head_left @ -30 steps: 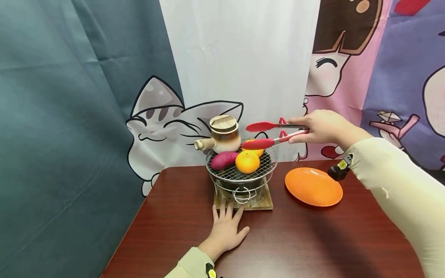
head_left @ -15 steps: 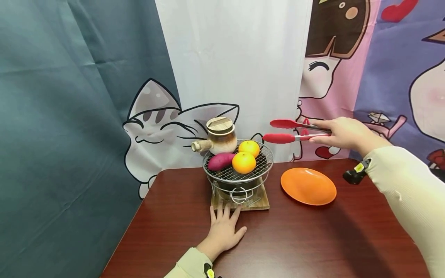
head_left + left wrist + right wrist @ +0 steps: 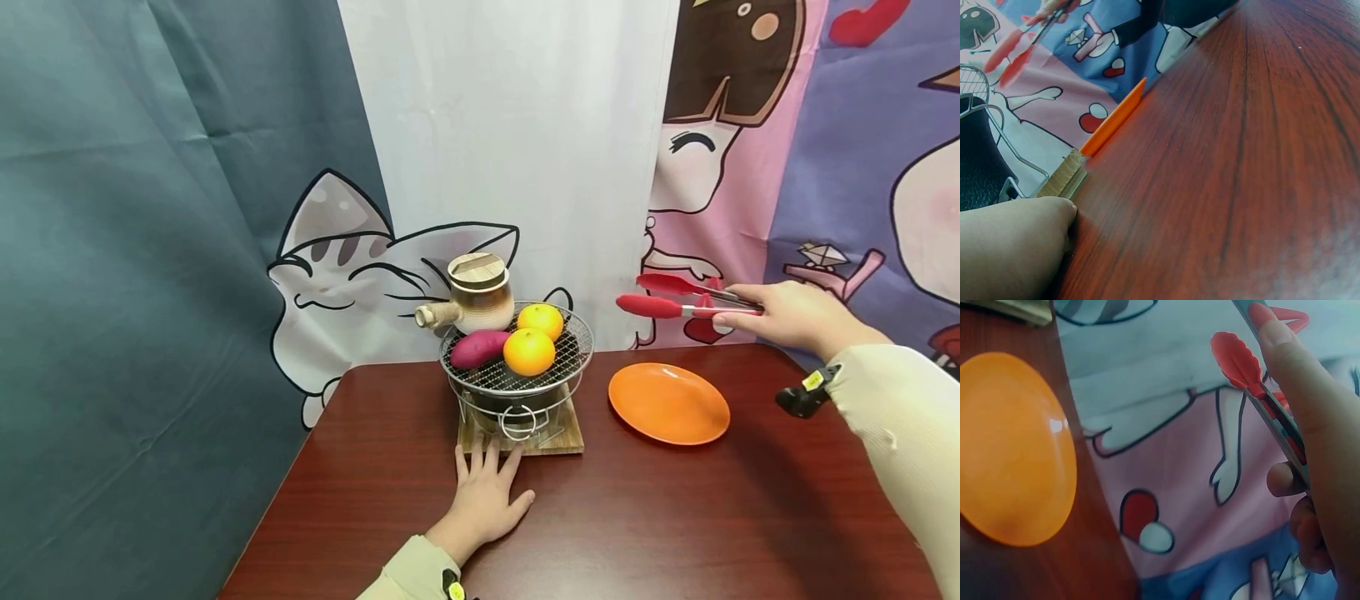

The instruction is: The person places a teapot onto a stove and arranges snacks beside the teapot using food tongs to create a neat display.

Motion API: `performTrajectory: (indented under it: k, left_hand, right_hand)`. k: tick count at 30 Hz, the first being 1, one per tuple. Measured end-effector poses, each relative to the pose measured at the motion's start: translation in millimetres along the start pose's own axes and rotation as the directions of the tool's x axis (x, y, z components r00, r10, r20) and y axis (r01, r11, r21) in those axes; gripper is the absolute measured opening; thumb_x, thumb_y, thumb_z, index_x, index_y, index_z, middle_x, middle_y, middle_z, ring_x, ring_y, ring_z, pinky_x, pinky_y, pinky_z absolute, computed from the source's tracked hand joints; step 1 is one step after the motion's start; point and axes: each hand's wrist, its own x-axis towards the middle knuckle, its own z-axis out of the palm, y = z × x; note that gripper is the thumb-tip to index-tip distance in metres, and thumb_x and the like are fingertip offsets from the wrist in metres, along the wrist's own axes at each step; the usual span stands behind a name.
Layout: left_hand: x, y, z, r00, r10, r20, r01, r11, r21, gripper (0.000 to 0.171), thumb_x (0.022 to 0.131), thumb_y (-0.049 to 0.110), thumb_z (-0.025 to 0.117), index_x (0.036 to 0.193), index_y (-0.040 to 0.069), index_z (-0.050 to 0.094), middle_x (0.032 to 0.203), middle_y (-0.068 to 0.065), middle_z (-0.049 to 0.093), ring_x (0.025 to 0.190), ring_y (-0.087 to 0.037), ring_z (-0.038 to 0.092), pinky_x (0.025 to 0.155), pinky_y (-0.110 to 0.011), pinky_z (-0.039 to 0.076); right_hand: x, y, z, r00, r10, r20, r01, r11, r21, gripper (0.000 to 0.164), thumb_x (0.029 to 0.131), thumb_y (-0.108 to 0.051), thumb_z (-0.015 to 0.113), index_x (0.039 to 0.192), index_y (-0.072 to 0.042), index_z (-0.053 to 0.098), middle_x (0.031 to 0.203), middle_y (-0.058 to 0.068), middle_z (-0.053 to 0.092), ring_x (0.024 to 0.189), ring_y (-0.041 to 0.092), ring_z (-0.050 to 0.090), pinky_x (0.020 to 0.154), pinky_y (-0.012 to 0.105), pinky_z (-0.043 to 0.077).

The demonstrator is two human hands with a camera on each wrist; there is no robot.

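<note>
My right hand (image 3: 802,315) grips a pair of red-tipped tongs (image 3: 651,307) in the air behind and above the orange plate (image 3: 669,405). The tongs' two red heads stand apart with nothing between them. My left hand (image 3: 483,500) lies with fingers spread, its fingertips at the front edge of the wooden base (image 3: 566,442) under the round grill (image 3: 517,387). On the mesh sit two oranges, the front orange (image 3: 529,352) and the rear orange (image 3: 542,320), beside a purple sweet potato (image 3: 478,349). A lidded clay pot (image 3: 482,300) with a side handle stands at the back of the mesh.
The dark red wooden table (image 3: 637,517) ends at a printed cartoon curtain (image 3: 510,125) behind the grill. A wire ring (image 3: 519,422) hangs at the grill's front. The plate lies right of the grill.
The right hand has carried the tongs rightward from above the oranges, out past the grill to behind the plate. The left hand keeps its place by the base.
</note>
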Motion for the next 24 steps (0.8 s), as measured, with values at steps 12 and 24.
performTrajectory:
  k: [12, 24]
  left_hand:
    - [-1.1, 2.8, -2.6, 1.0, 0.003, -0.025, -0.003, 1.0, 0.018, 0.071, 0.095, 0.058, 0.055, 0.156, 0.024, 0.041, 0.153, -0.017, 0.039, 0.147, -0.046, 0.024, 0.109, -0.074, 0.017]
    - [-0.4, 2.8, -2.3, 1.0, -0.003, -0.013, 0.003, 1.0, 0.018, 0.073, 0.095, 0.058, 0.055, 0.157, 0.025, 0.038, 0.155, -0.017, 0.037, 0.148, -0.046, 0.021, 0.109, -0.074, 0.016]
  right_hand:
    - [-23.2, 46.4, 38.3, 0.996, 0.076, 0.053, -0.082, 0.99, 0.115, 0.082, 0.096, -0.061, 0.054, 0.139, 0.009, 0.048, 0.118, 0.038, 0.061, 0.104, 0.056, 0.059, 0.085, 0.073, 0.043]
    - [-56.2, 87.3, 64.9, 0.966, 0.24, 0.098, -0.251, 0.961, 0.12, 0.087, 0.096, -0.066, 0.048, 0.117, 0.018, 0.051, 0.081, 0.025, 0.063, 0.079, 0.05, 0.061, 0.071, 0.066, 0.048]
